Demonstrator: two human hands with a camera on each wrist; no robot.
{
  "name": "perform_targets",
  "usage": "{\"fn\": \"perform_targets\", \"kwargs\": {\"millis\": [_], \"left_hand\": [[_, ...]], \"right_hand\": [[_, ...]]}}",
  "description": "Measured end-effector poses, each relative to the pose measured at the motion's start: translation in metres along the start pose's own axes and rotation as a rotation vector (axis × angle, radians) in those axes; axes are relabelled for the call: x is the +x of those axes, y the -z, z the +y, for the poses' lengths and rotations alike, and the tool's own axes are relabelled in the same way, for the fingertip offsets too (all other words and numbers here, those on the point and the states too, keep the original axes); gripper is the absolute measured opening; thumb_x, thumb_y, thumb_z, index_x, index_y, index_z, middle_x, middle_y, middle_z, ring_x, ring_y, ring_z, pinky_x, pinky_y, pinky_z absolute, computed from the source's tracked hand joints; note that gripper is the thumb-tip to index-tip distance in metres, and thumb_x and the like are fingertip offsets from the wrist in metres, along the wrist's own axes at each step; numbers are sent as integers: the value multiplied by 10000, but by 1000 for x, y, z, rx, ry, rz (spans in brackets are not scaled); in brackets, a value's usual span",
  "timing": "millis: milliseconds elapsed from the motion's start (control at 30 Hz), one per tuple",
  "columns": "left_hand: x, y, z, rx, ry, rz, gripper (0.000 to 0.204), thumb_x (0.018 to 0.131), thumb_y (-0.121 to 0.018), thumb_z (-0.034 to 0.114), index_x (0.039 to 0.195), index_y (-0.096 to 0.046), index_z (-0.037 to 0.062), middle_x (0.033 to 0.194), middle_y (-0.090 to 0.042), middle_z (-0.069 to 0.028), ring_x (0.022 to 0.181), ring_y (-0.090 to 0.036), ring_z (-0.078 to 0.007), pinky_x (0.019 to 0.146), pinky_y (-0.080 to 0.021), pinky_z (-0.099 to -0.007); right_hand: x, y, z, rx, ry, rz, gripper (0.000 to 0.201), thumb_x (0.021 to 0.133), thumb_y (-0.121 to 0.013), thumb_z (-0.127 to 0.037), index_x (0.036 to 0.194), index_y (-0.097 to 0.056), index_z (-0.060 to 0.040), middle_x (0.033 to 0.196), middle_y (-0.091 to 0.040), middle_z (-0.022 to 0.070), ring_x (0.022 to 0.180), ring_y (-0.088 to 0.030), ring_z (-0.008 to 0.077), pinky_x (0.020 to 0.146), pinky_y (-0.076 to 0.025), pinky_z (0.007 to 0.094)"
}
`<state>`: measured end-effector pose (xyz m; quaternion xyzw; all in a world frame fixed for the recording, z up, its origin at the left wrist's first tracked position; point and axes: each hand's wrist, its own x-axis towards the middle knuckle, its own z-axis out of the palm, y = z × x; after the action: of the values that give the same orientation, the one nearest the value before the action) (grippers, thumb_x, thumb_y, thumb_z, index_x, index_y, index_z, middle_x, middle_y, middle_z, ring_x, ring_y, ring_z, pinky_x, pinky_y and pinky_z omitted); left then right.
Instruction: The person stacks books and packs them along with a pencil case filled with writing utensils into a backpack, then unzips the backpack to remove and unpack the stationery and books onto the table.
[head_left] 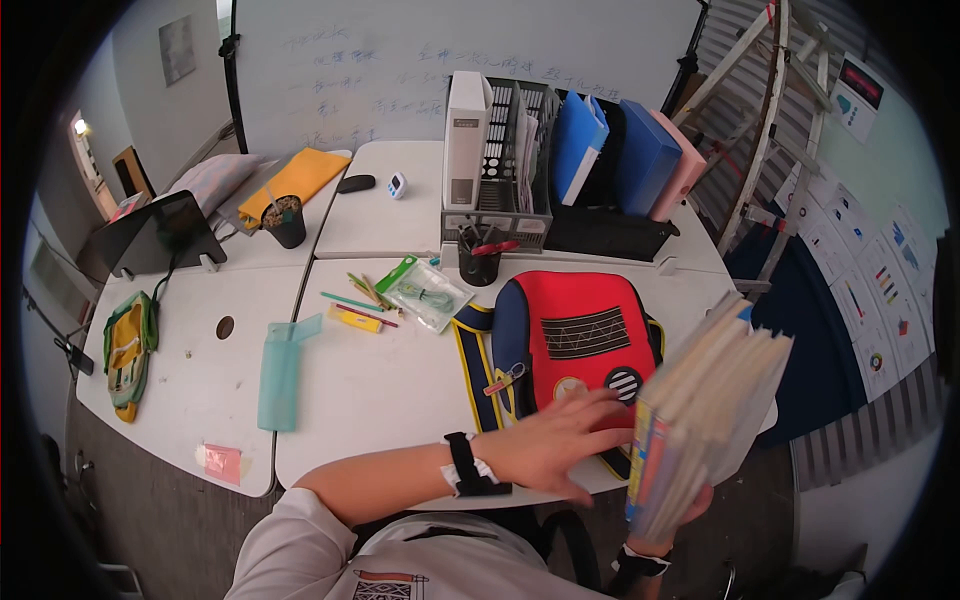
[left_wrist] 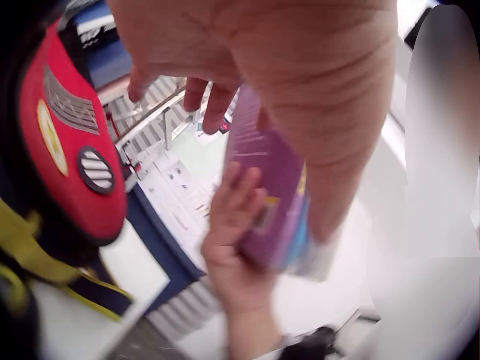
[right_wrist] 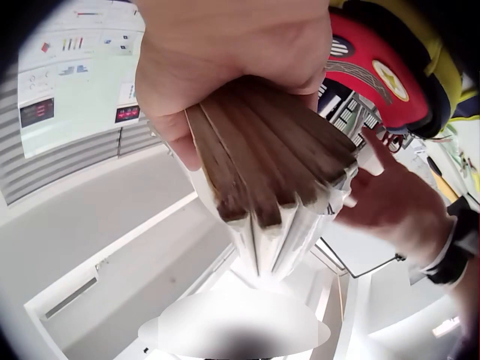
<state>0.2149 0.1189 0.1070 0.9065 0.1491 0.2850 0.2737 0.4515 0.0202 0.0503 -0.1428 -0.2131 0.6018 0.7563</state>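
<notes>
My right hand (head_left: 692,508) grips a thick stack of books (head_left: 700,420) from below, at the table's right front edge. The stack stands tilted, its spines facing left and its page edges up and to the right. In the right wrist view, the right hand (right_wrist: 232,56) wraps round several books (right_wrist: 270,161). A purple cover (left_wrist: 259,161) shows in the left wrist view. My left hand (head_left: 560,440) is spread, fingers reaching toward the spines, and holds nothing. Beneath and beyond it lies a red and navy backpack (head_left: 580,372) with yellow trim.
Behind the backpack stand a pen cup (head_left: 480,265), a grey file rack (head_left: 545,225) and blue folders (head_left: 580,150). Further left are pencils (head_left: 368,290), a clear packet (head_left: 430,295), a teal pouch (head_left: 283,375), a plant pot (head_left: 285,225) and a green-yellow bag (head_left: 130,345).
</notes>
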Motion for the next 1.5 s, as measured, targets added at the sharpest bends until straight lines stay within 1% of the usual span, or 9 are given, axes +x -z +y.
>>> {"fn": "perform_targets", "kwargs": {"millis": [67, 133, 200, 400, 533, 767, 933, 1167, 1500], "left_hand": [[-6, -13, -28, 521, 35, -25, 778, 654, -797, 180, 1373, -504, 130, 1433, -417, -176, 1392, -344, -403, 1133, -218, -660], [-7, -15, -50, 542, 108, -152, 589, 702, -767, 170, 1261, -587, 113, 1360, -504, -139, 1359, -415, -323, 1123, -250, -652], [-3, -15, -59, 446, 140, -109, 460, 741, -730, 169, 1183, -626, 98, 1240, -577, -128, 1287, -487, -316, 1104, -303, -615], [41, 17, -86, -820, 544, 817, 231, 1006, -563, 197, 1131, -657, 27, 1032, -708, -90, 954, -661, -183, 849, -513, -308], [42, 45, -72, -1002, 468, 759, 307, 1037, -534, 219, 1255, -591, 10, 1125, -670, -56, 1011, -620, -125, 916, -494, -282], [35, 32, -32, -345, 433, 529, 208, 969, -609, 178, 1105, -627, 21, 832, -619, -147, 750, -595, -252, 730, -495, -338], [35, -13, -20, -55, -75, 178, 399, 822, -631, 55, 1209, -564, -13, 1278, -579, -200, 1226, -542, -376, 1060, -439, -465], [34, -21, 6, 139, -285, 54, 337, 828, -630, 134, 1141, -569, 25, 1268, -575, -148, 1313, -465, -358, 1152, -312, -550], [-46, 5, -26, -25, 190, 294, 364, 881, -677, 104, 1232, -586, 67, 1298, -563, -171, 1299, -490, -363, 1108, -376, -482]], "right_hand": [[-11, 3, -19, 1196, -258, 120, 757, 906, -598, -499, 1491, -388, -66, 1458, -482, 148, 1316, -491, 360, 1091, -349, 582], [-19, 42, -28, 1205, -173, 129, 726, 918, -584, -519, 1463, -433, -65, 1401, -541, 121, 1238, -555, 336, 1063, -364, 603], [-25, 143, -47, 369, -31, -66, 743, 879, -614, -483, 1461, -429, -62, 1406, -535, 130, 1217, -559, 334, 1069, -384, 563], [-18, 21, -28, -66, -201, 158, 760, 822, -639, -419, 1448, -432, -42, 1412, -528, 142, 1225, -544, 337, 1082, -401, 506], [-5, 12, -15, -283, -185, 282, 700, 810, -585, -304, 1427, -436, -8, 1412, -524, 162, 1276, -511, 341, 1090, -408, 476], [14, 6, 16, -492, -29, 336, 748, 729, -619, 11, 1437, -380, -13, 1346, -531, 156, 1254, -530, 324, 1067, -437, 440], [29, 2, 36, -361, -105, 248, 667, 804, -627, -70, 1432, -402, -50, 1351, -528, 138, 1253, -536, 302, 1084, -430, 445], [47, 27, 59, -50, -144, 236, 506, 978, -568, -210, 1436, -413, -58, 1376, -528, 133, 1258, -540, 284, 1071, -447, 444], [70, 12, 63, -320, -86, 363, 460, 969, -590, -157, 1393, -467, -29, 1363, -556, 146, 1216, -580, 273, 1025, -493, 425]]}}
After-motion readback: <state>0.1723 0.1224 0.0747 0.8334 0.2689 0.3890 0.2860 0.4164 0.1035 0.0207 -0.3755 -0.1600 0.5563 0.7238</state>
